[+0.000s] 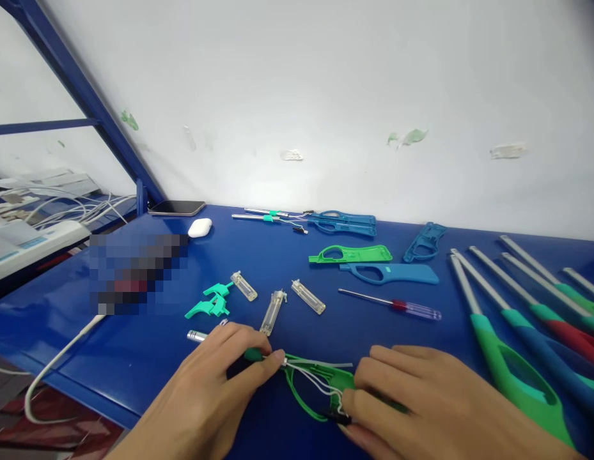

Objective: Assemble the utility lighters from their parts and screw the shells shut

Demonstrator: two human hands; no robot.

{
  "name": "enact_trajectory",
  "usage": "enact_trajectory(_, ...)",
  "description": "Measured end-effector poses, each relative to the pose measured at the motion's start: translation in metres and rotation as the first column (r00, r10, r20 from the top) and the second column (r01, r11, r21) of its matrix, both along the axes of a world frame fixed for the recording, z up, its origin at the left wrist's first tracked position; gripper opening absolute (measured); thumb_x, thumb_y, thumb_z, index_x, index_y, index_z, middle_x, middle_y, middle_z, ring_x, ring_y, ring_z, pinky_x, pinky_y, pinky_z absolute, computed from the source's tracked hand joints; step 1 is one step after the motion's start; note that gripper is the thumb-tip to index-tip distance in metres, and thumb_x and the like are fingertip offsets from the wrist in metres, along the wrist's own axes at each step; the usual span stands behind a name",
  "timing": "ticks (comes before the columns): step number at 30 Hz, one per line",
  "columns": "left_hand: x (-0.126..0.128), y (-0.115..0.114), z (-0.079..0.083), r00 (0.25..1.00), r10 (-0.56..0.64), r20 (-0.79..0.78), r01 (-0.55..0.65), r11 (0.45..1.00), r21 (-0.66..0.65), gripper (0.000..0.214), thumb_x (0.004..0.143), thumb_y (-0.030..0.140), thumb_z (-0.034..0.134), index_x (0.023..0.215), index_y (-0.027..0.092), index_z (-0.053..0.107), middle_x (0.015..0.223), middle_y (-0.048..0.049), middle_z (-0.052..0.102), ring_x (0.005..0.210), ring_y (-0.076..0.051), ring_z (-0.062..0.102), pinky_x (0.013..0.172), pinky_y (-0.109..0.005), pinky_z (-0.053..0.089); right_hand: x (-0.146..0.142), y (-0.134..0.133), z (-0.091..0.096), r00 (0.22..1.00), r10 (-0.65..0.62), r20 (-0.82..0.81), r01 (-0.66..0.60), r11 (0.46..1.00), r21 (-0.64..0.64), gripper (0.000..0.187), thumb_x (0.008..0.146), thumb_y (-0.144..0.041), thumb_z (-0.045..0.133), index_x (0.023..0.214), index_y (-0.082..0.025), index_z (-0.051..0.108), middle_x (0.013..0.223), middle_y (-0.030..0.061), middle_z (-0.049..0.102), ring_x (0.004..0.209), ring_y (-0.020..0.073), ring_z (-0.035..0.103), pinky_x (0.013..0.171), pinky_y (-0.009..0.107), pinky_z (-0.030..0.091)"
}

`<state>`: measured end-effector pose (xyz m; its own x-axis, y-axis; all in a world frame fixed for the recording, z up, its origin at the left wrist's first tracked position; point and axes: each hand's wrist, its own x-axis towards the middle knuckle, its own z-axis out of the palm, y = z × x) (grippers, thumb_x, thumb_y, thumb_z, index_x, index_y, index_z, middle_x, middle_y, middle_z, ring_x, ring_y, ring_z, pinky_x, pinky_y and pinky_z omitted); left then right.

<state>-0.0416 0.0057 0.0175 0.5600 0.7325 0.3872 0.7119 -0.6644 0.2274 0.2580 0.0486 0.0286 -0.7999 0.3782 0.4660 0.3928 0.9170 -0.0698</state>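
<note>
My left hand pinches the front end of an open green lighter shell on the blue table, its thumb and fingers closed where a silver metal tube meets the shell. White wires run along the inside of the shell. My right hand lies over the shell's handle end, fingers curled down on it and pressing a small black part at the wire ends.
Clear fuel tanks, teal triggers, a red-handled screwdriver, green and blue shell halves and tubes lie beyond. Finished long lighters lie at right. A phone, white earbud case and cable sit left.
</note>
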Motion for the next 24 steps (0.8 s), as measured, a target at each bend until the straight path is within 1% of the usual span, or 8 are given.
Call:
enact_trajectory(6, 0.005, 0.003, 0.003, 0.999, 0.036, 0.005, -0.037, 0.998, 0.054, 0.049, 0.101, -0.009, 0.046, 0.131, 0.021, 0.071, 0.114, -0.0067, 0.068, 0.097, -0.019, 0.063, 0.090, -0.031, 0.053, 0.001, 0.001, 0.005, 0.996, -0.060, -0.070, 0.063, 0.997, 0.035, 0.049, 0.122, -0.029, 0.029, 0.086, -0.026, 0.061, 0.081, -0.0077, 0.076, 0.074, 0.0122, 0.073, 0.071, 0.033, 0.049)
enact_trajectory(9, 0.006, 0.003, 0.005, 0.999, 0.043, -0.005, -0.042, 0.997, 0.067, 0.047, 0.102, -0.008, 0.045, 0.128, 0.020, 0.072, 0.113, -0.0068, 0.069, 0.098, -0.019, 0.064, 0.092, -0.032, 0.053, 0.000, 0.005, 0.004, 0.995, -0.040, -0.095, 0.047, 0.996, 0.072, 0.052, 0.122, -0.028, 0.026, 0.081, -0.026, 0.057, 0.081, -0.0076, 0.078, 0.072, 0.0123, 0.073, 0.069, 0.034, 0.049)
enact_trajectory(11, 0.007, 0.001, 0.006, 0.999, 0.045, -0.004, -0.044, 0.997, 0.068, 0.047, 0.102, -0.008, 0.045, 0.128, 0.021, 0.072, 0.114, -0.0063, 0.070, 0.098, -0.019, 0.065, 0.092, -0.033, 0.053, -0.001, 0.007, 0.002, 0.996, -0.033, -0.083, 0.038, 0.997, 0.064, 0.053, 0.122, -0.029, 0.025, 0.079, -0.026, 0.056, 0.078, -0.0073, 0.076, 0.069, 0.0122, 0.072, 0.066, 0.034, 0.049)
enact_trajectory(15, 0.004, 0.000, 0.009, 0.999, 0.049, 0.001, -0.049, 0.997, 0.057, 0.039, 0.110, 0.002, 0.048, 0.136, 0.021, 0.068, 0.120, -0.0066, 0.070, 0.110, -0.020, 0.066, 0.103, -0.034, 0.052, 0.001, 0.008, -0.001, 0.998, -0.055, -0.041, 0.057, 0.998, 0.030, 0.054, 0.122, -0.030, 0.023, 0.085, -0.027, 0.063, 0.075, -0.0059, 0.073, 0.068, 0.0134, 0.072, 0.061, 0.034, 0.048)
enact_trajectory(17, -0.003, 0.004, 0.014, 0.997, 0.080, 0.007, -0.080, 0.993, 0.083, 0.037, 0.111, 0.007, 0.051, 0.142, 0.022, 0.065, 0.125, -0.0070, 0.069, 0.117, -0.020, 0.064, 0.106, -0.033, 0.051, 0.002, 0.007, -0.002, 0.998, -0.054, -0.045, 0.056, 0.997, 0.044, 0.053, 0.122, -0.030, 0.024, 0.091, -0.027, 0.067, 0.076, -0.0054, 0.074, 0.070, 0.0143, 0.073, 0.060, 0.035, 0.047)
enact_trajectory(19, -0.016, 0.012, 0.022, 0.989, 0.145, 0.004, -0.145, 0.981, 0.128, 0.036, 0.111, 0.010, 0.055, 0.141, 0.026, 0.066, 0.126, -0.0056, 0.070, 0.117, -0.021, 0.065, 0.103, -0.032, 0.052, 0.004, 0.007, -0.003, 0.998, -0.058, -0.033, 0.059, 0.997, 0.039, 0.054, 0.122, -0.030, 0.024, 0.092, -0.028, 0.069, 0.077, -0.0053, 0.074, 0.071, 0.0145, 0.073, 0.060, 0.035, 0.047)
enact_trajectory(22, -0.043, 0.028, 0.033, 0.959, 0.283, -0.022, -0.275, 0.946, 0.170, 0.019, 0.111, 0.028, 0.060, 0.123, 0.027, 0.075, 0.119, -0.0061, 0.073, 0.108, -0.026, 0.068, 0.093, -0.038, 0.056, 0.005, 0.006, -0.003, 0.998, -0.056, -0.038, 0.058, 0.998, 0.032, 0.056, 0.122, -0.031, 0.022, 0.091, -0.028, 0.069, 0.077, -0.0049, 0.074, 0.070, 0.0144, 0.072, 0.060, 0.036, 0.046)
enact_trajectory(24, -0.060, 0.037, 0.034, 0.946, 0.318, -0.071, -0.307, 0.943, 0.128, 0.026, 0.111, 0.040, 0.057, 0.118, 0.027, 0.079, 0.116, -0.0078, 0.074, 0.104, -0.029, 0.068, 0.089, -0.042, 0.057, 0.005, 0.005, -0.002, 0.998, -0.057, -0.041, 0.058, 0.998, 0.030, 0.056, 0.122, -0.031, 0.022, 0.092, -0.028, 0.069, 0.078, -0.0050, 0.074, 0.070, 0.0142, 0.072, 0.060, 0.036, 0.045)
